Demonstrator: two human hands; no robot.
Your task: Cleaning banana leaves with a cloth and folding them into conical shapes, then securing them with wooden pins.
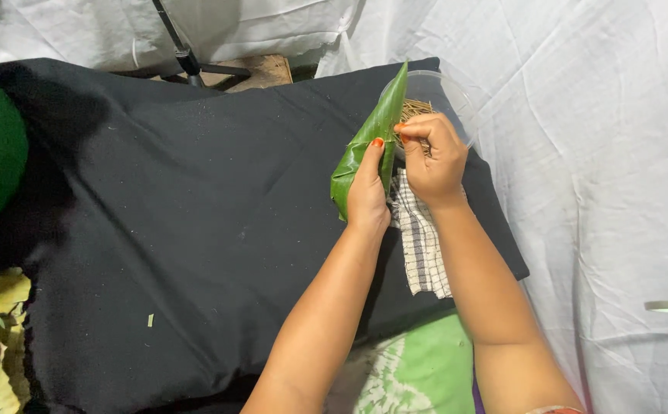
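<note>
Head view: left hand (367,192) grips a folded green leaf (366,146) near the black cloth's (180,215) far right corner. Right hand (433,157) pinches thin sticks (416,109) from a clear bowl (449,88). Step judged: pinning; next needs precise piercing.

Black cloth (180,222), checked cloth (423,245) — white sheet (594,192), tripod leg (188,57), green fabric (426,368)

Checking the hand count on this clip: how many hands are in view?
2. The left hand holds the folded green leaf; the right hand, just right of it, reaches into the clear bowl of thin sticks.
</note>
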